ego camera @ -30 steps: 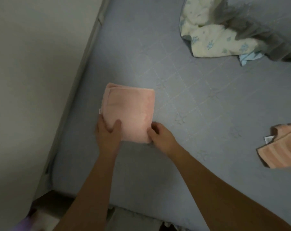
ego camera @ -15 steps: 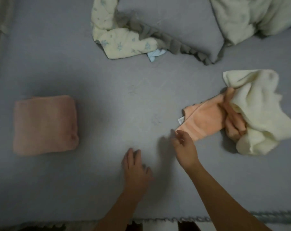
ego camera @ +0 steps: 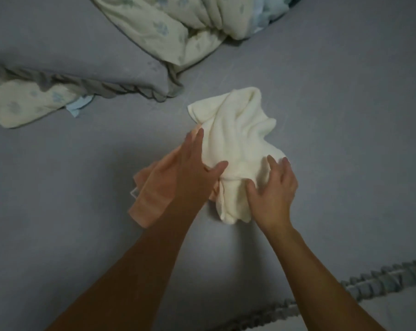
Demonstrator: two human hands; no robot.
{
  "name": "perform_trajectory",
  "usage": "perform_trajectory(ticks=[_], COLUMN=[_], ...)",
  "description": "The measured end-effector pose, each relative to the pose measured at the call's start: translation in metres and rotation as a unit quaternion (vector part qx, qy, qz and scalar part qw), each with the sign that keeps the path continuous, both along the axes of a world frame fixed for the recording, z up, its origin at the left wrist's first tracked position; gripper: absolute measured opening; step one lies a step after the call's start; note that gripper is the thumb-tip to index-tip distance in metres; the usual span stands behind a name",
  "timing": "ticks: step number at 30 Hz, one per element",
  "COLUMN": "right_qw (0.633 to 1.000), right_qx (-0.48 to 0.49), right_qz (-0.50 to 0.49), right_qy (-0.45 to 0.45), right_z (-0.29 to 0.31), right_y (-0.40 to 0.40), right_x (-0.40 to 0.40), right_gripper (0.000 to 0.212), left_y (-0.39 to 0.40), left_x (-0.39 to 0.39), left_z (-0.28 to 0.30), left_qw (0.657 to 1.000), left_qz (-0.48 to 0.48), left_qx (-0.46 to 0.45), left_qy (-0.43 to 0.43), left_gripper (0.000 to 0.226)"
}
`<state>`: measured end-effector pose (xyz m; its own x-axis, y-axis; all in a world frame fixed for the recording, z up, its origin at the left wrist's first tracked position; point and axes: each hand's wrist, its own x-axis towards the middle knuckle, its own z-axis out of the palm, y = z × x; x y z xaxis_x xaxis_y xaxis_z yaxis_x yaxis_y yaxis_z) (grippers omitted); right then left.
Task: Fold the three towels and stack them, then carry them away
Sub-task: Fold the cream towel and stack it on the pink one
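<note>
Both hands are reaching onto the crumpled cream towel lying mid-bed: the left hand with fingers straight against it, the right hand with fingers spread on top. The orange towel is lying unfolded underneath. Neither is folded; stacking and carrying remain.

My left hand and right hand resting on the crumpled cream towel, peach towel under my left wrist, grey bedsheet beneath

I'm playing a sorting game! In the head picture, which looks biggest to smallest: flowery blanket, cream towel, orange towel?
1. flowery blanket, though cut off by the frame
2. cream towel
3. orange towel, partly hidden under the left hand
</note>
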<state>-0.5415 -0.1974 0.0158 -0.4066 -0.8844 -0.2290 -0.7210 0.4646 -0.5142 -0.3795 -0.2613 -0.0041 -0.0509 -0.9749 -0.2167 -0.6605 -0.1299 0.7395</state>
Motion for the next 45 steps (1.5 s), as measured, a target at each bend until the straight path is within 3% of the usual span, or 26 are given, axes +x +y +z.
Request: perform_trajectory(ticks=[2, 4, 6, 8, 10, 12, 14, 18, 22, 25, 29, 32, 35, 38, 42, 45], right_qw=[0.996, 0.994, 0.996, 0.996, 0.996, 0.991, 0.981, 0.963, 0.921, 0.888, 0.913, 0.938, 0.946, 0.939, 0.928, 0.926], right_qx=[0.051, 0.064, 0.041, 0.017, 0.022, 0.031, 0.031, 0.098, 0.208, 0.300, 0.279, 0.224, 0.143, 0.126, 0.174, 0.187], right_qz=[0.013, 0.028, -0.007, -0.049, -0.063, -0.064, -0.049, 0.075, 0.262, 0.314, 0.281, 0.263, 0.285, 0.302, 0.306, 0.298], right_qy=[-0.065, -0.078, -0.082, -0.073, -0.062, -0.111, -0.183, -0.240, -0.197, -0.149, -0.096, -0.027, 0.052, 0.109, 0.126, 0.139], right_z=[-0.008, -0.011, -0.009, -0.006, -0.005, -0.002, 0.004, 0.017, 0.011, 0.005, 0.003, 0.006, 0.006, 0.003, -0.003, -0.005], right_y=[-0.013, -0.025, -0.032, -0.036, -0.039, -0.042, -0.043, -0.032, -0.004, 0.020, 0.036, 0.036, 0.031, 0.031, 0.036, 0.028], right_x=[-0.021, -0.033, -0.040, -0.047, -0.052, -0.052, -0.043, -0.003, 0.050, 0.078, 0.089, 0.080, 0.067, 0.060, 0.062, 0.067], right_gripper=[0.068, 0.063, 0.055, 0.047, 0.047, 0.046, 0.041, 0.041, 0.026, 0.030, 0.056, 0.080, 0.083, 0.084, 0.096, 0.098], left_y=[-0.015, -0.021, -0.018, -0.006, 0.013, 0.040, 0.073, 0.132, 0.162, 0.167, 0.143, 0.116, 0.101, 0.105, 0.130, 0.156], left_x=[-0.012, -0.011, -0.003, 0.006, 0.014, 0.026, 0.045, 0.086, 0.123, 0.139, 0.142, 0.126, 0.097, 0.085, 0.111, 0.154], left_z=[-0.008, -0.012, -0.003, 0.010, 0.022, 0.035, 0.041, 0.034, 0.010, -0.002, -0.014, -0.017, -0.022, -0.029, -0.013, 0.003], left_qw=[0.997, 0.989, 0.972, 0.961, 0.977, 0.997, 0.992, 0.958, 0.911, 0.895, 0.899, 0.926, 0.943, 0.948, 0.943, 0.930], left_qz=[-0.049, -0.084, -0.086, -0.049, -0.025, -0.009, 0.042, 0.229, 0.300, 0.331, 0.339, 0.287, 0.236, 0.224, 0.284, 0.346], left_qx=[0.055, 0.079, 0.063, -0.001, -0.064, -0.081, -0.052, 0.140, 0.269, 0.290, 0.258, 0.238, 0.232, 0.214, 0.169, 0.111], left_qy=[-0.007, -0.093, -0.207, -0.271, -0.200, -0.010, 0.109, 0.096, 0.083, 0.073, 0.102, 0.063, -0.034, -0.071, -0.037, -0.058], left_gripper=[0.096, 0.082, 0.056, 0.044, 0.042, 0.047, 0.063, 0.069, 0.057, 0.035, 0.075, 0.107, 0.131, 0.115, 0.077, 0.054])
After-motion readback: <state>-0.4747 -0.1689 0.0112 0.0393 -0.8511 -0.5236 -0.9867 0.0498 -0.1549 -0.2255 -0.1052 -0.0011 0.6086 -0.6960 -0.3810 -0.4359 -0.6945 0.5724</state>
